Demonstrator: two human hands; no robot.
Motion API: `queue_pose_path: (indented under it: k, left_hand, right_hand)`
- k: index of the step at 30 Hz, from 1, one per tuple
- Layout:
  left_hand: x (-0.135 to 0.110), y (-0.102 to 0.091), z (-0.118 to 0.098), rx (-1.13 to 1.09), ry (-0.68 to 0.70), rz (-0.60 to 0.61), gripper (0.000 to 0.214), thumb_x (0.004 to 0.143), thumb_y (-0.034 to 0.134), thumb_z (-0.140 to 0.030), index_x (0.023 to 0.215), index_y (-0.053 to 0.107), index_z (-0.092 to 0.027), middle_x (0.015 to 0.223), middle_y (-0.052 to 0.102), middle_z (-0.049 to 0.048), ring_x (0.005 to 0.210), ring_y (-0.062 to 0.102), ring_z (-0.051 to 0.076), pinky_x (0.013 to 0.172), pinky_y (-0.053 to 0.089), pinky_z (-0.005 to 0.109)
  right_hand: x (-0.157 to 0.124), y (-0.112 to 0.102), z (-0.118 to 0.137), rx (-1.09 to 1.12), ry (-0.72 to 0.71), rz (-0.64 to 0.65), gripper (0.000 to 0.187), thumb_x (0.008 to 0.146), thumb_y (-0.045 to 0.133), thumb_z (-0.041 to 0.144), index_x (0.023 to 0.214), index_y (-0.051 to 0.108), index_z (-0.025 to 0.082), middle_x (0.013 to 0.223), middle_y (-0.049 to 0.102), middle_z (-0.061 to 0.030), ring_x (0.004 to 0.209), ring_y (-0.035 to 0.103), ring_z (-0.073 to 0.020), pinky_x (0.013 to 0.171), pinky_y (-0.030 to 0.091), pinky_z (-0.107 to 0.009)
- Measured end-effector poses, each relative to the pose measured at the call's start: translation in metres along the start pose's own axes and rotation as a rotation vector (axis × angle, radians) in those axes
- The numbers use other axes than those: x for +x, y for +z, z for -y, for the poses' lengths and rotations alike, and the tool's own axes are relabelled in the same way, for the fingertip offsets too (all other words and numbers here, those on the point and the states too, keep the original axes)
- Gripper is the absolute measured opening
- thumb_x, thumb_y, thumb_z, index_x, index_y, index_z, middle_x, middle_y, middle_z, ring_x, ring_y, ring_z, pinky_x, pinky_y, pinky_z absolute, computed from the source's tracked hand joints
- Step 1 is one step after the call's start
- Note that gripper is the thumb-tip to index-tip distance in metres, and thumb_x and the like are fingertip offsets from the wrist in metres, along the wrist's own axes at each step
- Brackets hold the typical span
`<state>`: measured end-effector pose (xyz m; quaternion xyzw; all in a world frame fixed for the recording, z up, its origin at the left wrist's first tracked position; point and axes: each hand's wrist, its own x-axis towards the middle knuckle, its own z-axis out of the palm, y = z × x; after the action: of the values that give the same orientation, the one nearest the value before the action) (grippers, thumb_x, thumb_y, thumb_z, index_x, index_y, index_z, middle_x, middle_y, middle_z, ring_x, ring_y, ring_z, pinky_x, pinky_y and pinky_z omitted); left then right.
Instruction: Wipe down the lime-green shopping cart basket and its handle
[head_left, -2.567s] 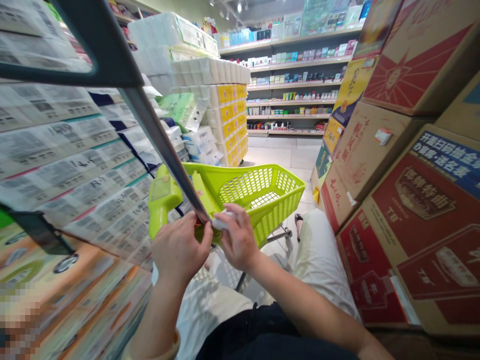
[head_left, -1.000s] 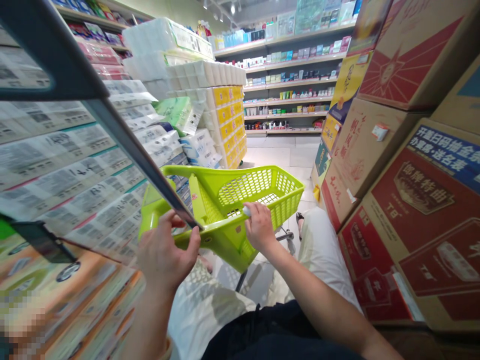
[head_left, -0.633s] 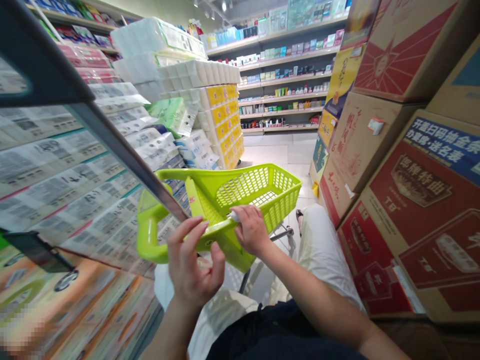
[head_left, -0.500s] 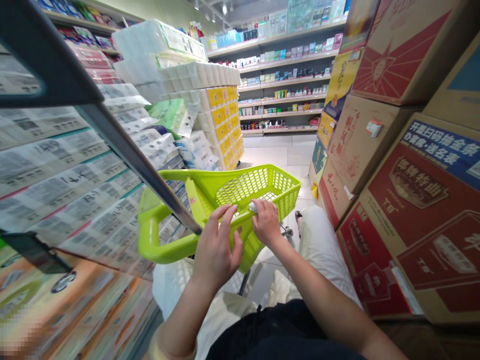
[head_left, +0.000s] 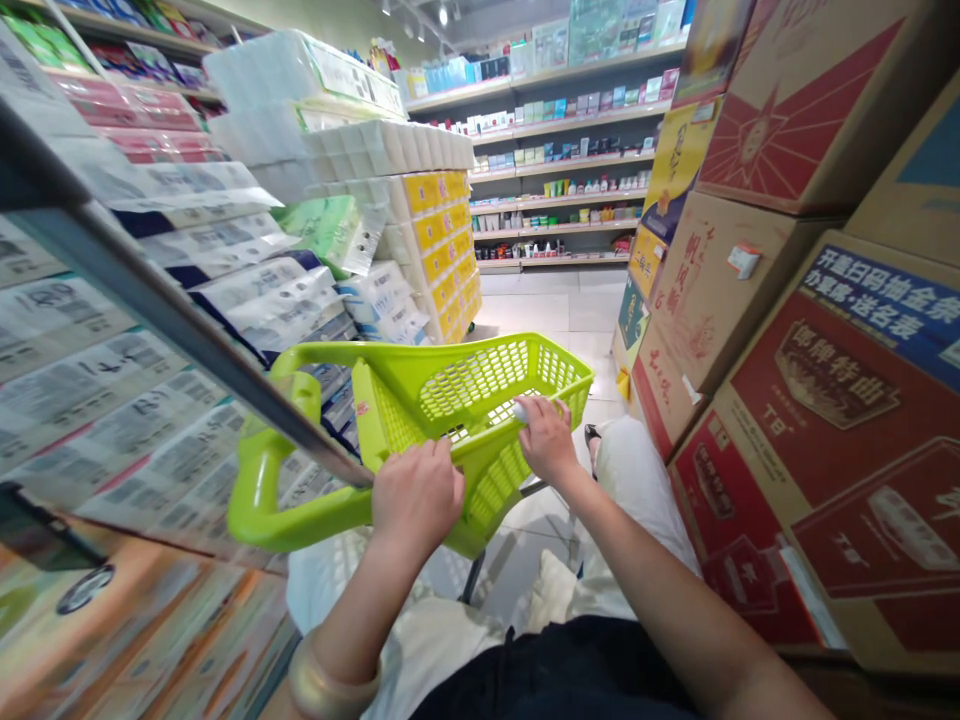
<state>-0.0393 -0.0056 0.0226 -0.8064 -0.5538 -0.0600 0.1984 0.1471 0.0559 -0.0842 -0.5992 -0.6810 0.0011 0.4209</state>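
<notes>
A lime-green plastic shopping cart [head_left: 480, 375] stands in the aisle right in front of me. My left hand [head_left: 417, 495] is closed over the near rim of its basket, beside the handle [head_left: 259, 490]. My right hand [head_left: 547, 438] rests on the right rim, fingers curled round a small white wad [head_left: 520, 410] that I cannot name. The basket looks empty where its floor shows.
Shelves of wrapped tissue packs [head_left: 225, 270] crowd the left, with a grey shelf edge [head_left: 172, 330] close by. Stacked red and brown cartons [head_left: 810, 330] wall the right. Toilet-paper stacks [head_left: 405, 170] and product shelves [head_left: 570, 150] stand beyond the tiled aisle.
My left hand left the shelf edge and closed on the cart's near rim. My right hand slid along the right rim with the white wad. The cart shifted left.
</notes>
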Motion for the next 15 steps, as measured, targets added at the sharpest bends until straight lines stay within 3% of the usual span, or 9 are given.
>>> queue_pose_path:
  k: [3,10,12,15]
  left_hand:
    - [0.000,0.006,0.004,-0.005,0.005,-0.044,0.025,0.082,0.044,-0.020,0.088,0.068,-0.016,0.076,0.070,0.0102,0.074,0.066,0.028,0.065,0.041,0.036]
    - [0.008,0.016,0.007,0.047,0.024,-0.097,0.020,0.079,0.046,-0.019,0.080,0.066,-0.017,0.070,0.067,0.0089,0.071,0.064,0.027,0.065,0.039,0.036]
    - [0.010,0.018,0.010,0.054,0.028,-0.109,0.021,0.080,0.045,-0.019,0.080,0.066,-0.018,0.071,0.067,0.0080,0.072,0.064,0.026,0.066,0.039,0.036]
    - [0.012,0.021,0.015,0.060,0.015,-0.119,0.023,0.083,0.043,-0.018,0.083,0.067,-0.019,0.072,0.069,0.0067,0.073,0.065,0.025,0.068,0.039,0.036]
  right_hand:
    - [0.002,0.005,-0.003,-0.021,0.079,-0.076,0.047,0.074,0.047,0.007,0.119,0.055,0.018,0.114,0.061,-0.0120,0.114,0.050,-0.0263,0.110,0.023,-0.049]
    - [-0.016,0.029,0.080,0.240,-0.187,0.028,0.054,0.077,0.050,0.014,0.131,0.046,0.018,0.121,0.057,-0.0095,0.118,0.049,-0.0227,0.112,0.024,-0.041]
    - [-0.015,0.031,0.080,0.250,-0.193,0.045,0.051,0.079,0.049,0.014,0.129,0.047,0.021,0.120,0.060,-0.0072,0.117,0.051,-0.0213,0.114,0.020,-0.042]
    - [-0.009,0.029,0.048,0.160,-0.152,0.026,0.046,0.079,0.048,0.010,0.123,0.052,0.023,0.119,0.062,-0.0060,0.116,0.053,-0.0214,0.115,0.014,-0.046]
